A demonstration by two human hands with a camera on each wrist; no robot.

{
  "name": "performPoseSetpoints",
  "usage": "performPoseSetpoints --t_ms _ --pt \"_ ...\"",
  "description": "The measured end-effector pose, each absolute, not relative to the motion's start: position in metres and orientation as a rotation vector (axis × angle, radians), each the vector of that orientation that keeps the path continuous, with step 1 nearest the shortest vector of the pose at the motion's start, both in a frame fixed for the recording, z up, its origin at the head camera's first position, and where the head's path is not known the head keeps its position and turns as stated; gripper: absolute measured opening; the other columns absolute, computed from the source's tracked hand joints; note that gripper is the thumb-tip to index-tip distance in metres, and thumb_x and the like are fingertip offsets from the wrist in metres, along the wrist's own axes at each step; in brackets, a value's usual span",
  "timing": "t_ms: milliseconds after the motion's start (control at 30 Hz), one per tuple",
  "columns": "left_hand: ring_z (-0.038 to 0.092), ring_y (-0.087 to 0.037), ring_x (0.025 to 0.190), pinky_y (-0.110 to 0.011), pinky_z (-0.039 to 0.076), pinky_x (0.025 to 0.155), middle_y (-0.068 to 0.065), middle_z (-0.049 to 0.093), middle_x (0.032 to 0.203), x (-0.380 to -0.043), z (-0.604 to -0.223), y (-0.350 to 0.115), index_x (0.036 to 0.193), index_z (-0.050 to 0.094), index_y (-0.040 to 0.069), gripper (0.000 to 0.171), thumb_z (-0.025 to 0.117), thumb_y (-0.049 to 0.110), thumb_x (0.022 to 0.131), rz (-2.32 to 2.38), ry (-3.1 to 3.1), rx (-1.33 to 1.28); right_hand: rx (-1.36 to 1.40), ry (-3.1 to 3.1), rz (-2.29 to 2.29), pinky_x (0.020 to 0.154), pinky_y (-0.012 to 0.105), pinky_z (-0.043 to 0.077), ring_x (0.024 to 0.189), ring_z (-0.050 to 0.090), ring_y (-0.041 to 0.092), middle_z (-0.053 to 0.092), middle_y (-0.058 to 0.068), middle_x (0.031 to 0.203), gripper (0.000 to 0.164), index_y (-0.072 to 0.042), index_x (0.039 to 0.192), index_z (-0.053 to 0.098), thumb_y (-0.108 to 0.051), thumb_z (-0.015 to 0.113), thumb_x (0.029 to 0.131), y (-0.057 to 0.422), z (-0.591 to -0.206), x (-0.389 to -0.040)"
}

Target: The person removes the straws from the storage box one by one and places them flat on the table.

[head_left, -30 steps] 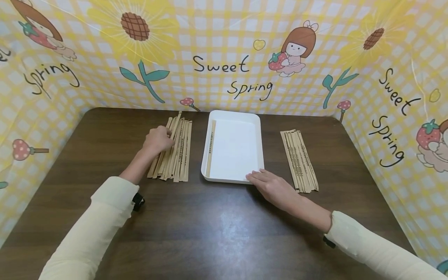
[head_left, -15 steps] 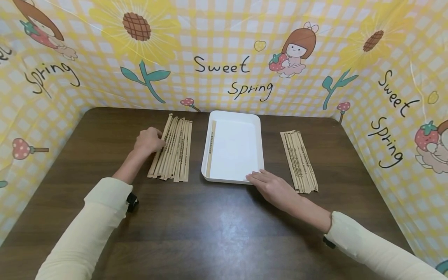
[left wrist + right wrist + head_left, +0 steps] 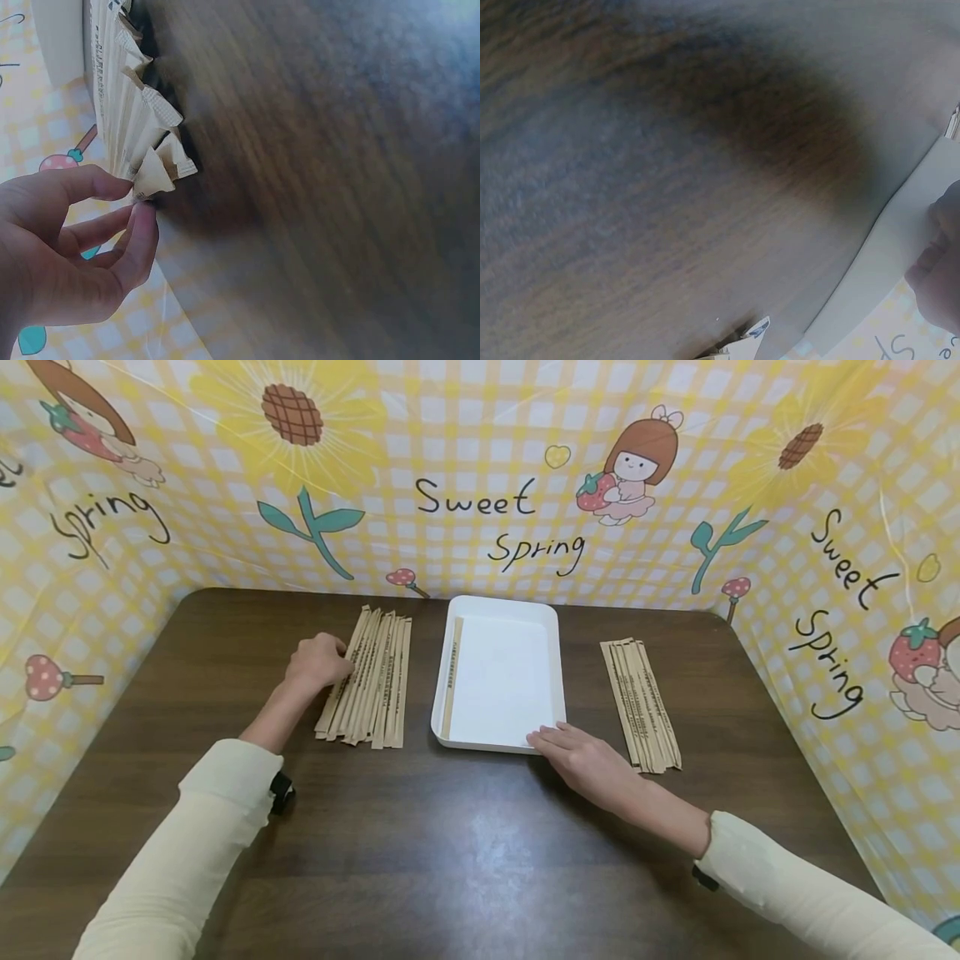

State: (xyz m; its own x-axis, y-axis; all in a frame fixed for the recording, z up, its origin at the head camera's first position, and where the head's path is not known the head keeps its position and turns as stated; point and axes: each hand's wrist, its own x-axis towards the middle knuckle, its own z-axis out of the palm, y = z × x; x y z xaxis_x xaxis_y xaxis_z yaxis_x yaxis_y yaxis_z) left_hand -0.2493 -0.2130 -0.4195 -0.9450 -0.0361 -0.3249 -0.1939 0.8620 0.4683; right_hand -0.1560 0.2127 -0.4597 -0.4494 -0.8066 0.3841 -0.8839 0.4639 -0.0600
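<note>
My left hand is at the left edge of a fanned pile of slim brown paper-wrapped sticks. In the left wrist view, thumb and fingers pinch the outermost paper-wrapped stick near its end. Between the two hands lies a white tray, with a single wrapped stick along its left inner side. My right hand rests straight fingers on the tray's near right corner. What the wrappers contain cannot be seen.
A smaller bundle of similar wrapped sticks lies right of the tray. The dark wooden table is bordered at the back and sides by yellow checked cloth.
My left hand has moved left from over the pile to its left edge. A stick that stood out at the top now lies more even with the others. My right hand has stayed put.
</note>
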Motion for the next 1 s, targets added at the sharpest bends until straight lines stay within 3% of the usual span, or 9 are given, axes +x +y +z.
performPoseSetpoints --t_ms 167,233,300,400,500,600,733,867,1000 --pt "0.051 -0.056 0.112 -0.058 0.052 0.079 -0.036 0.048 0.135 -0.249 -0.417 -0.213 0.137 0.051 -0.009 0.05 0.05 0.018 0.095 0.743 2.769 -0.173 1.448 -2.411 0.367 0.104 0.042 0.045 0.113 0.065 0.028 0.069 0.016 0.12 0.04 0.005 0.121 0.067 0.007 0.073 0.082 0.213 -0.46 -0.157" --pt "0.058 -0.047 0.092 -0.05 0.051 0.068 -0.035 0.057 0.116 -0.25 -0.415 -0.21 0.126 0.058 -0.008 0.041 0.051 0.018 0.095 0.76 2.788 -0.17 1.449 -2.405 0.37 0.104 0.042 0.046 0.112 0.065 0.028 0.069 0.016 0.119 0.039 0.005 0.121 0.067 0.007 0.073 0.083 0.212 -0.46 -0.156" --pt "0.056 -0.04 0.083 -0.044 0.048 0.062 -0.034 0.058 0.115 -0.25 -0.412 -0.204 0.127 0.058 -0.009 0.041 0.052 0.017 0.095 0.792 2.8 -0.152 1.448 -2.399 0.368 0.103 0.043 0.046 0.112 0.065 0.028 0.069 0.016 0.119 0.038 0.005 0.121 0.067 0.007 0.073 0.083 0.212 -0.459 -0.156" --pt "0.056 -0.038 0.086 -0.042 0.046 0.063 -0.031 0.059 0.121 -0.252 -0.405 -0.192 0.131 0.057 -0.01 0.045 0.053 0.016 0.095 0.81 2.809 -0.11 1.44 -2.395 0.373 0.103 0.043 0.047 0.111 0.066 0.028 0.069 0.016 0.118 0.039 0.005 0.121 0.067 0.006 0.073 0.083 0.212 -0.459 -0.156" --pt "0.057 -0.043 0.104 -0.046 0.049 0.075 -0.03 0.05 0.141 -0.253 -0.398 -0.177 0.141 0.048 -0.009 0.054 0.053 0.017 0.095 0.807 2.809 -0.035 1.431 -2.399 0.379 0.103 0.043 0.046 0.111 0.066 0.028 0.069 0.016 0.118 0.04 0.005 0.121 0.067 0.007 0.074 0.082 0.212 -0.459 -0.156" --pt "0.064 -0.035 0.092 -0.041 0.05 0.073 -0.026 0.054 0.139 -0.253 -0.391 -0.16 0.144 0.047 -0.006 0.057 0.052 0.019 0.094 0.82 2.777 0.014 1.424 -2.404 0.379 0.103 0.043 0.046 0.111 0.066 0.028 0.069 0.016 0.118 0.04 0.005 0.121 0.067 0.007 0.074 0.082 0.213 -0.459 -0.155" --pt "0.06 -0.019 0.062 -0.028 0.046 0.058 -0.022 0.056 0.138 -0.254 -0.382 -0.139 0.143 0.048 -0.005 0.056 0.053 0.022 0.094 0.838 2.736 0.083 1.422 -2.409 0.373 0.103 0.043 0.046 0.111 0.066 0.028 0.069 0.016 0.118 0.039 0.005 0.121 0.067 0.007 0.074 0.083 0.213 -0.459 -0.155" --pt "0.068 -0.025 0.071 -0.025 0.047 0.057 -0.023 0.062 0.128 -0.253 -0.376 -0.122 0.141 0.05 -0.006 0.054 0.055 0.021 0.094 0.891 2.713 0.124 1.423 -2.418 0.369 0.103 0.042 0.046 0.113 0.065 0.028 0.069 0.015 0.119 0.039 0.004 0.122 0.067 0.006 0.073 0.083 0.213 -0.459 -0.155" --pt "0.071 -0.032 0.085 -0.029 0.051 0.065 -0.023 0.067 0.117 -0.253 -0.376 -0.104 0.141 0.051 -0.006 0.052 0.057 0.019 0.095 0.908 2.713 0.146 1.421 -2.429 0.367 0.103 0.042 0.046 0.114 0.064 0.028 0.069 0.015 0.12 0.04 0.004 0.123 0.067 0.006 0.073 0.083 0.213 -0.46 -0.155"
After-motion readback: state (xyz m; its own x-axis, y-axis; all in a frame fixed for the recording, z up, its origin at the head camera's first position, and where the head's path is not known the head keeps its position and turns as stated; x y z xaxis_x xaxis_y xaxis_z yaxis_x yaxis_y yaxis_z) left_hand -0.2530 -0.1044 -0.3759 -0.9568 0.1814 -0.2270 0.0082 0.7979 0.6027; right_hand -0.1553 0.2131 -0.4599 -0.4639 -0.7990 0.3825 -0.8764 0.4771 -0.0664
